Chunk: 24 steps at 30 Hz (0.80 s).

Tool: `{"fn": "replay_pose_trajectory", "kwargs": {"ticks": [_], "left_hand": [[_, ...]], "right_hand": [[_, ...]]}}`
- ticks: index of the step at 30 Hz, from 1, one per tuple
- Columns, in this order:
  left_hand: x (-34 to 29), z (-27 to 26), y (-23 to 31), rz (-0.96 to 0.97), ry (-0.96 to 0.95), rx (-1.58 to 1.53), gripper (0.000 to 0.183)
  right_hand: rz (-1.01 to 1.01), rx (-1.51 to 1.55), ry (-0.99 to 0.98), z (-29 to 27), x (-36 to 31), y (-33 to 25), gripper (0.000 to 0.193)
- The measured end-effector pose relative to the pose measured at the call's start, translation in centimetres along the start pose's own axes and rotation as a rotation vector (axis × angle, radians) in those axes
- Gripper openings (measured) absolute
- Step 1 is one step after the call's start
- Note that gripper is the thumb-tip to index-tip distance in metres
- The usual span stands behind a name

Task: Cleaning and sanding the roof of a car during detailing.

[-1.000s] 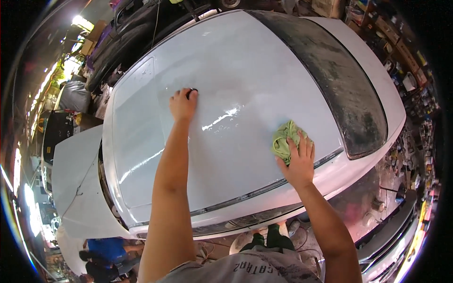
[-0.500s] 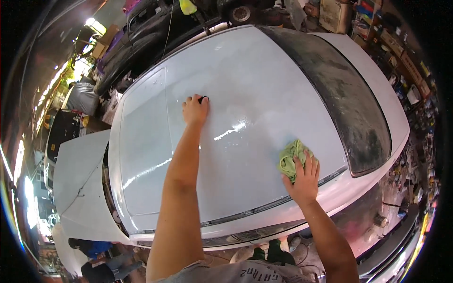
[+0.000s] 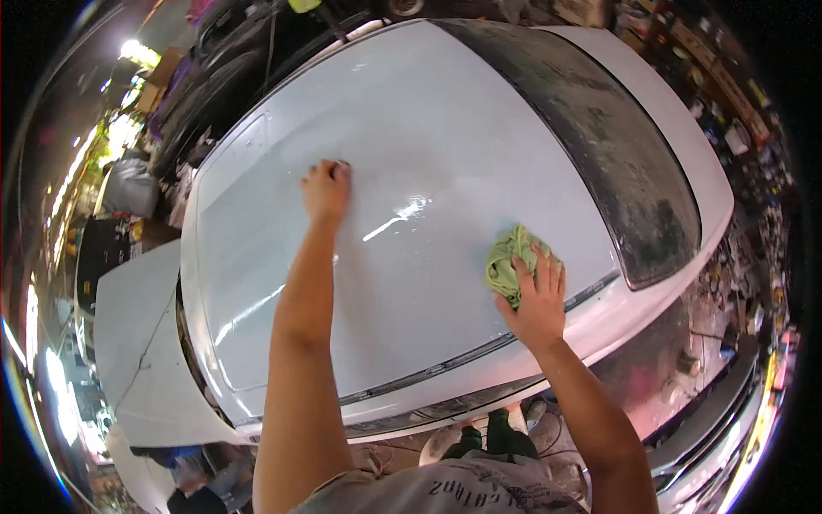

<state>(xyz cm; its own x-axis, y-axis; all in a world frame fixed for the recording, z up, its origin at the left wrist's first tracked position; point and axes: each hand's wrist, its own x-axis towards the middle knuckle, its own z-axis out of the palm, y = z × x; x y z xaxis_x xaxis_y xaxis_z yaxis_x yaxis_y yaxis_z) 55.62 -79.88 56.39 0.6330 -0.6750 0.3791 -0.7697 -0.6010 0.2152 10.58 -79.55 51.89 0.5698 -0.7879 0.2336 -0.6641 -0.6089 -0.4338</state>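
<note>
A light grey car roof (image 3: 445,111) with a wet-looking sheen stretches out below me. Over its middle, toward the front, my left hand (image 3: 325,190) is closed round a small dark piece (image 3: 341,164). Only a bit of that piece shows past the fingers, and its kind is hidden. Near the roof's close edge, toward the rear window, a crumpled green cloth (image 3: 501,265) lies on the paint. My right hand (image 3: 539,300) rests on this cloth with its fingers stretched out, pressing it flat rather than wrapping round it.
A dusty rear window (image 3: 616,146) slopes away at the right. A dark trim strip (image 3: 454,368) runs along the roof's near edge. The grey hood (image 3: 137,334) is at the left. Cluttered shelves (image 3: 711,60) stand at the right, and a dark vehicle (image 3: 205,94) is beyond the roof.
The view has shifted, so the car appears higher and further left. My left hand still grips the dark piece, and my right hand stays on the cloth.
</note>
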Motion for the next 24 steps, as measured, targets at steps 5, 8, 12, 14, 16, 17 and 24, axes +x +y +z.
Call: {"fn": "replay_pose_trajectory", "kwargs": {"ticks": [5, 8, 12, 14, 16, 17, 24], "left_hand": [[-1.9, 1.8, -1.4, 0.078, -0.037, 0.009, 0.034], [-13.8, 0.1, 2.2, 0.185, -0.167, -0.151, 0.031], [-21.7, -4.4, 1.6, 0.221, -0.168, -0.187, 0.031], [-17.4, -3.5, -0.1, 0.236, -0.234, -0.203, 0.028], [-9.2, -2.9, -2.0, 0.075, -0.203, -0.124, 0.027], [-4.5, -2.7, -4.7, 0.039, -0.122, -0.037, 0.031], [-7.4, -0.6, -4.2, -0.033, -0.095, -0.033, 0.049]], "right_hand": [[-0.035, 0.04, -0.01, 0.5, 0.6, -0.3, 0.071], [0.01, -0.002, 0.001, -0.3, -0.3, 2.2, 0.07], [0.041, -0.013, -0.012, -0.2, -0.1, 1.9, 0.069], [0.042, -0.016, -0.022, -0.6, 0.0, 1.8, 0.068], [0.019, -0.013, -0.016, -0.8, -0.1, 1.2, 0.068], [0.015, 0.007, -0.006, -0.6, 0.0, 0.3, 0.068], [-0.014, 0.014, 0.01, 0.9, 0.3, 1.5, 0.07]]}}
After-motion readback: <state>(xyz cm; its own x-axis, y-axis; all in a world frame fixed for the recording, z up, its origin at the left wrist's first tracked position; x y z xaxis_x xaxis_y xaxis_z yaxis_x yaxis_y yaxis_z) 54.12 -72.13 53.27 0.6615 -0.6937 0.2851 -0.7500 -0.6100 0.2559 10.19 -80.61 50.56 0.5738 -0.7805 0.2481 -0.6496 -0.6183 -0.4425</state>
